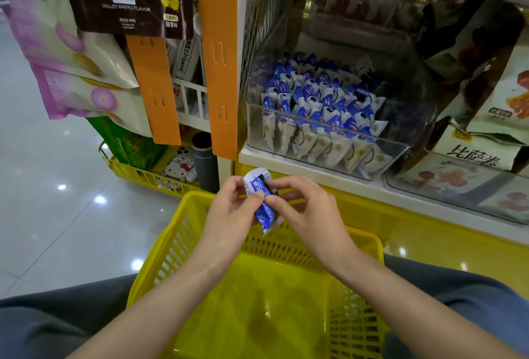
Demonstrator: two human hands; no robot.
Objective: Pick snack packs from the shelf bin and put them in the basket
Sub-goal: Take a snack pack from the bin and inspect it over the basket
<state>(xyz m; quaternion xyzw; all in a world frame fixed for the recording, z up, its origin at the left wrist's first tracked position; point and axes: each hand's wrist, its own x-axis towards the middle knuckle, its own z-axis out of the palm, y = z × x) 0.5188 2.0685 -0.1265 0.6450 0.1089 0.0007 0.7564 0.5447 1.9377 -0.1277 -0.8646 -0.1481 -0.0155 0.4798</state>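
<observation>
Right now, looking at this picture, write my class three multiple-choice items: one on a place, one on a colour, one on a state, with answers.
1. Where is the held pack? A in the bin; B over the basket; C on the floor.
2. What colour is the basket? A yellow; B red; C green.
3. What holds the pack? A nothing; B one hand; C left hand and right hand together.
Answers: 1 B, the basket lies beneath it; 2 A, its walls are yellow; 3 C, fingers of both hands pinch it.

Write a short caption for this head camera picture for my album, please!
Left hand and right hand pinch a blue-and-white snack pack over the yellow basket, below the clear shelf bin.
</observation>
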